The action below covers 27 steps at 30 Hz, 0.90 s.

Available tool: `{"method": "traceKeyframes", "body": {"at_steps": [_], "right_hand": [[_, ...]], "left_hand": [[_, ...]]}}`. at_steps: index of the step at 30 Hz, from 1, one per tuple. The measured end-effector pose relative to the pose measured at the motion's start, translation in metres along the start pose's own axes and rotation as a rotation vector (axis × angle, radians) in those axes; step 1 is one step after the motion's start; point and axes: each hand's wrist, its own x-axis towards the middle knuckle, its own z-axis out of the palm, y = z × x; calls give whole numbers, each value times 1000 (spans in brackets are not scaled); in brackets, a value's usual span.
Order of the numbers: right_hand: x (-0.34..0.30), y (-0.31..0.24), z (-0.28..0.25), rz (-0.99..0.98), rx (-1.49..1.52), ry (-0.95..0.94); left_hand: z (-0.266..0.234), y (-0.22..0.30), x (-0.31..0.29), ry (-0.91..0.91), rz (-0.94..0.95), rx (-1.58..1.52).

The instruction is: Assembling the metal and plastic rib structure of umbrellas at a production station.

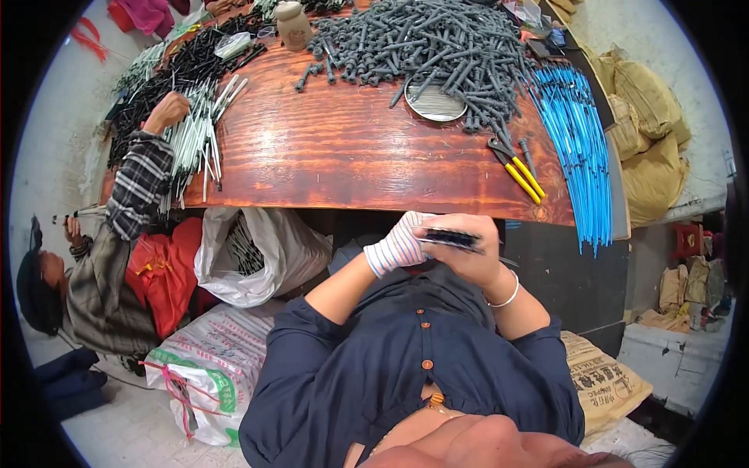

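Our bare right fingers (466, 222) hold a flat, dark, glossy-edged object (449, 239) between them; our white-striped gloved left fingers (409, 226) sit just beside it, grip unclear; likely light, stiff, slippery, best held by its edges

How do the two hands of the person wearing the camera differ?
The left hand wears a pale striped glove; the right hand looks bare. A white bracelet circles the right hand's wrist; none shows at the left hand's. The right hand holds a dark item; the left hand's grip on it is unclear. Both are close together near the table.
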Motion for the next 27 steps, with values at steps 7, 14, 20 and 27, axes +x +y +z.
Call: {"method": "traceKeyframes", "body": {"at_steps": [7,14,20,27], "right_hand": [[-35,73,8,270,208,3],[-32,80,9,361,485,-13],[-22,77,20,500,543,-24],[-12,78,24,523,528,-29]], "left_hand": [[24,-42,-25,184,-227,-224],[-45,39,-37,46,-312,19],[-21,44,-19,321,-116,-579],[-32,28,-20,293,-74,-503]]}}
